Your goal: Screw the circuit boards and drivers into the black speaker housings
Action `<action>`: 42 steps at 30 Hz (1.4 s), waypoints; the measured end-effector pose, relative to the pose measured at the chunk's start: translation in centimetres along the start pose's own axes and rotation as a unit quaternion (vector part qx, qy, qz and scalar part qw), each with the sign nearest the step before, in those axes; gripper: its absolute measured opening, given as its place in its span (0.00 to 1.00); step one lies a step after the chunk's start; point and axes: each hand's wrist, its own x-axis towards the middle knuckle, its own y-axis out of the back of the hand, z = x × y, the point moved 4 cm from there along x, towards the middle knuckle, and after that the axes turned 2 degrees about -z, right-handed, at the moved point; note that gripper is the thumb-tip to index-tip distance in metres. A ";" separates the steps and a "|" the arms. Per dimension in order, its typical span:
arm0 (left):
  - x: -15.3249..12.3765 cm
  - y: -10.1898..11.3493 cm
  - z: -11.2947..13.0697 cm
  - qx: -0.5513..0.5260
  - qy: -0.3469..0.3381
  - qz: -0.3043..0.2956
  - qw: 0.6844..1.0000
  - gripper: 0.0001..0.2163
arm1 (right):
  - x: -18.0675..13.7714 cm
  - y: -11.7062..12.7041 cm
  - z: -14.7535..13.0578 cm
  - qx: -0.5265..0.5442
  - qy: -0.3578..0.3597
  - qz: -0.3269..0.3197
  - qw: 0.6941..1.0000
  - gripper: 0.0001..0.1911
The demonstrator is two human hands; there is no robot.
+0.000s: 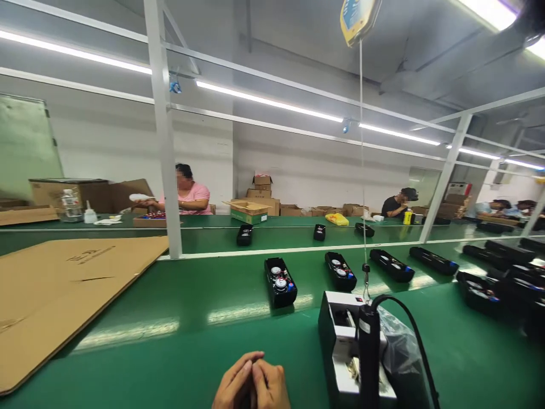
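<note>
My left hand (234,379) and my right hand (271,385) meet at the bottom middle, just above the green work surface (170,375). Fingers of both are curled and pressed together at the tips; whether anything lies between them is hidden. To their right stands a white and black screw feeder (341,345). In front of it hangs a black electric screwdriver (368,355), upright on a cable and hook, touched by neither hand. Beyond my hands lies an open black speaker housing (280,283) with two round drivers and coloured wires.
More black housings (340,271) stretch rightward along the bench. A large cardboard sheet (76,284) covers the left side. A clear plastic bag (402,346) sits beside the feeder. Overhead is a yellow spring balancer (358,20). Co-workers (193,196) sit across the bench.
</note>
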 end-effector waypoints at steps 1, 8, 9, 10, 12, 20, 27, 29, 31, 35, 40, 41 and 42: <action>-0.1 -0.2 0.2 0.007 -0.001 -0.009 1.000 0.31 | -0.1 0.1 0.1 0.004 -0.002 -0.004 1.000 0.37; -0.1 0.0 0.9 0.038 -0.009 -0.027 0.999 0.29 | 0.1 0.5 -0.2 0.043 -0.005 -0.055 0.998 0.35; 0.0 0.2 0.8 0.040 -0.009 -0.029 0.999 0.29 | 0.1 0.5 -0.3 0.048 -0.006 -0.061 0.997 0.35; 0.0 0.2 0.8 0.041 -0.009 -0.030 0.999 0.29 | 0.1 0.5 -0.5 0.052 -0.007 -0.065 0.997 0.35; 0.0 0.3 0.8 0.043 -0.009 -0.033 0.998 0.30 | 0.1 0.6 -0.9 0.056 -0.008 -0.070 0.996 0.35; -0.2 -0.4 0.9 0.053 -0.010 -0.041 0.998 0.30 | 0.4 1.5 -2.7 0.071 -0.010 -0.093 0.993 0.34; 0.0 -0.3 1.0 0.070 -0.005 -0.040 0.997 0.33 | 0.3 1.9 -3.5 0.075 -0.019 -0.105 0.991 0.34; 0.1 -0.1 1.0 0.072 -0.004 -0.030 0.997 0.33 | 0.3 2.0 -3.6 0.068 -0.020 -0.102 0.992 0.34; 0.1 0.1 1.1 0.072 -0.003 -0.020 0.997 0.33 | 0.4 2.0 -3.6 0.057 -0.018 -0.096 0.994 0.34; 0.1 0.1 1.4 0.067 0.010 -0.020 0.998 0.33 | 0.4 2.3 -3.8 0.032 -0.004 -0.078 0.996 0.34; 0.0 -0.2 1.6 0.050 0.026 -0.017 0.998 0.32 | 0.6 2.6 -4.1 0.016 0.010 -0.061 0.998 0.33; 0.1 -0.2 1.6 0.048 0.025 -0.016 0.998 0.32 | 0.6 2.7 -4.1 0.017 0.011 -0.060 0.998 0.33; 0.1 -0.2 1.6 0.047 0.025 -0.017 0.998 0.32 | 0.7 2.7 -4.1 0.018 0.012 -0.062 0.998 0.32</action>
